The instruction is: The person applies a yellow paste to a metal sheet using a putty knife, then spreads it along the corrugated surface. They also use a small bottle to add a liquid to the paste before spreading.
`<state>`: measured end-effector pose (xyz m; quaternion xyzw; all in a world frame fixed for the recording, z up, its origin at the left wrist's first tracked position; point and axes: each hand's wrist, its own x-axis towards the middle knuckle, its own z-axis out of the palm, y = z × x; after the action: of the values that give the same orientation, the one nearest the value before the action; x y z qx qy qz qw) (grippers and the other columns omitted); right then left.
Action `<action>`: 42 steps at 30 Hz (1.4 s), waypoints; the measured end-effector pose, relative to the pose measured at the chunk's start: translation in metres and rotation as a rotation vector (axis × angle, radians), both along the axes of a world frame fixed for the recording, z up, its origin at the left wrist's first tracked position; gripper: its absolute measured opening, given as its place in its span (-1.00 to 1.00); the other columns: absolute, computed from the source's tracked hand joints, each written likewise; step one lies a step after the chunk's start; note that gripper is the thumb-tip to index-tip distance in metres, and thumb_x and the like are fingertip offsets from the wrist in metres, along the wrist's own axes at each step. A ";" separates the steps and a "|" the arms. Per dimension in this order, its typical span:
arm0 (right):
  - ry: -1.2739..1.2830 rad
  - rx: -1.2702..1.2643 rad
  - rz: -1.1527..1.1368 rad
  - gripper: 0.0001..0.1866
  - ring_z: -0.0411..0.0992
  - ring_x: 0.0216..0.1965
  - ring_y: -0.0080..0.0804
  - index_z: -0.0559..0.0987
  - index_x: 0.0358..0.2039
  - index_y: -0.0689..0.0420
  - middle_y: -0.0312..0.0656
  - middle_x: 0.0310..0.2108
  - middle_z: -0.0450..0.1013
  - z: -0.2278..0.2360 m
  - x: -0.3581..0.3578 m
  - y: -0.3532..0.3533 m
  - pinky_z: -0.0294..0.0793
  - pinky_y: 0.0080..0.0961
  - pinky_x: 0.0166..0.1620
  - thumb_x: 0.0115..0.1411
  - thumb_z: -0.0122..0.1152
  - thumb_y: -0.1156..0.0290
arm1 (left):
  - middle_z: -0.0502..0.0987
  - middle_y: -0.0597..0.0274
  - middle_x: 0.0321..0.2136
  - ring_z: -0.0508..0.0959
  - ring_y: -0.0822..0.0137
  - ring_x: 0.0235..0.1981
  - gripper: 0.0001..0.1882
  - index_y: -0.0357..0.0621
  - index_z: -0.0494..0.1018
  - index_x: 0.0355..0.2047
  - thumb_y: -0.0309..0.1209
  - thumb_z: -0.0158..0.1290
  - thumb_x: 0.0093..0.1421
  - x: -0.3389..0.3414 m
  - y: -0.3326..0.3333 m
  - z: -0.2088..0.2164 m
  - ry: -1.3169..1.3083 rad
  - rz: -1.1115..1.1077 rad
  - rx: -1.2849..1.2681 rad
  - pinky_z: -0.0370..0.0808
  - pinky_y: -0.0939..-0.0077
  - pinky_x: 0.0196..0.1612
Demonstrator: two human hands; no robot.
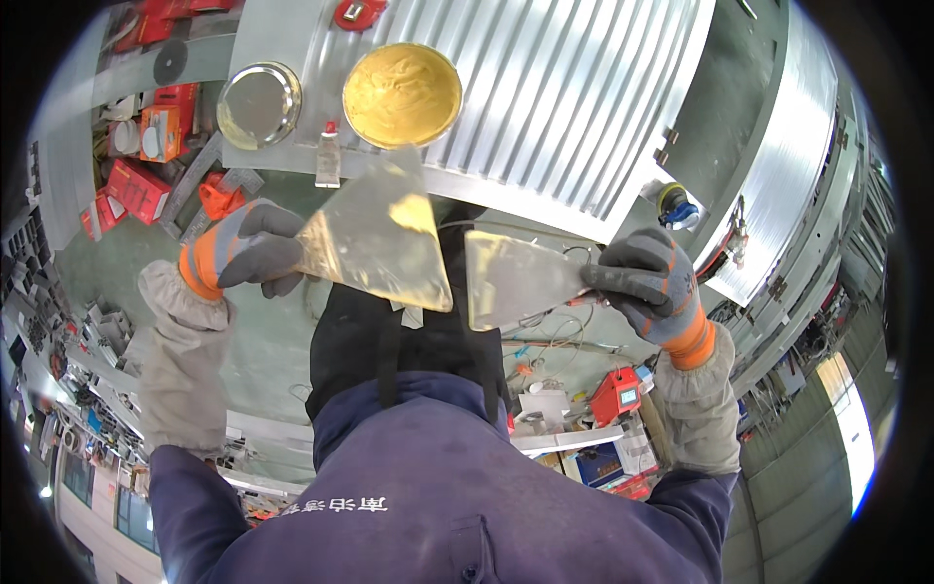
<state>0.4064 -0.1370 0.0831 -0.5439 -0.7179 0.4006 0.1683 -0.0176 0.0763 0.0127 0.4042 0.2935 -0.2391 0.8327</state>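
My left hand [255, 248], in a grey glove with an orange cuff, is closed on the narrow end of a broad, flat putty scraper [370, 234]. Yellow putty is smeared on its face and along its edges. Gripped by its narrow end in my gloved right hand [650, 282] is a smaller putty scraper [516, 282], with yellow residue at its wide edge. The two blades face each other across a small gap in front of my body. Beyond them a round can of yellow putty [402, 94] stands on the worktop, near the left scraper's far corner.
A round metal lid [259, 105] and a small tube with a red cap [328, 158] lie by the can. A red tape measure [360, 12] is farther back. Ridged metal panelling [555, 97] extends right. Red boxes [139, 190] lie at left; cables [574, 336] trail below.
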 end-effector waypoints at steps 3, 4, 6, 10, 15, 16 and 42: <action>-0.004 -0.059 -0.126 -0.56 0.51 -0.26 -0.29 0.69 -0.10 0.07 -0.23 -0.25 0.55 -0.002 0.006 -0.020 0.46 -0.33 -0.15 -0.10 0.41 0.51 | 0.45 0.24 -0.67 0.42 0.45 -0.66 -0.66 -0.29 0.53 -0.45 -0.22 0.02 0.25 -0.021 -0.003 -0.004 0.046 0.097 0.061 0.33 0.51 -0.59; 0.058 -0.136 -0.297 -0.56 0.52 -0.23 -0.32 0.66 -0.06 0.10 -0.20 -0.22 0.55 -0.004 0.004 -0.028 0.46 -0.35 -0.11 -0.04 0.38 0.54 | 0.44 0.23 -0.67 0.42 0.44 -0.66 -0.66 -0.30 0.53 -0.43 -0.23 0.01 0.25 -0.026 -0.008 -0.003 0.081 0.115 0.112 0.32 0.50 -0.59; 0.177 -0.293 -0.639 -0.58 0.53 -0.18 -0.38 0.62 0.00 0.17 -0.15 -0.16 0.55 -0.020 -0.002 -0.050 0.48 -0.37 -0.05 0.07 0.33 0.58 | 0.44 0.22 -0.68 0.42 0.43 -0.66 -0.63 -0.31 0.54 -0.39 -0.19 -0.01 0.26 -0.037 -0.021 0.000 0.158 0.208 0.143 0.31 0.50 -0.59; 0.587 -0.581 -1.221 -0.58 0.47 -0.20 -0.51 0.43 0.19 0.27 -0.17 -0.10 0.52 -0.095 -0.036 -0.063 0.47 -0.57 -0.08 0.36 0.14 0.39 | 0.42 0.21 -0.69 0.39 0.41 -0.67 -0.54 -0.34 0.54 -0.28 -0.10 -0.07 0.26 -0.062 -0.058 -0.029 0.170 0.436 0.141 0.29 0.49 -0.59; 1.133 -0.594 -1.238 -0.61 0.42 -0.41 -0.47 0.45 0.14 0.25 -0.31 -0.43 0.42 -0.221 -0.098 -0.067 0.52 -0.49 -0.24 0.37 0.17 0.36 | 0.35 0.13 -0.75 0.34 0.35 -0.75 -0.48 -0.38 0.45 -0.24 -0.05 -0.15 0.27 -0.063 -0.104 -0.042 0.240 0.639 0.210 0.27 0.49 -0.64; 1.051 -0.615 -1.273 -0.65 0.46 -0.42 -0.42 0.49 0.08 0.27 -0.28 -0.45 0.46 -0.230 -0.109 -0.058 0.53 -0.50 -0.27 0.36 0.19 0.36 | 0.35 0.13 -0.75 0.34 0.35 -0.75 -0.47 -0.38 0.45 -0.23 -0.05 -0.15 0.27 -0.062 -0.111 -0.043 0.262 0.656 0.214 0.27 0.49 -0.64; 0.335 -0.340 -0.810 -0.69 0.57 -0.29 -0.24 0.60 -0.08 0.13 -0.08 -0.22 0.58 -0.219 -0.262 0.043 0.54 -0.33 -0.14 0.16 0.29 0.33 | 0.53 0.19 -0.21 0.54 0.38 -0.15 -0.72 -0.27 0.47 -0.10 -0.36 0.12 0.25 -0.120 -0.095 -0.132 0.451 1.154 0.655 0.49 0.46 -0.04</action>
<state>0.1443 -0.0939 -0.1362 -0.7279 -0.3351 0.4967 0.3332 -0.1380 -0.0190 -0.1190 0.3546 0.6838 0.2639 0.5806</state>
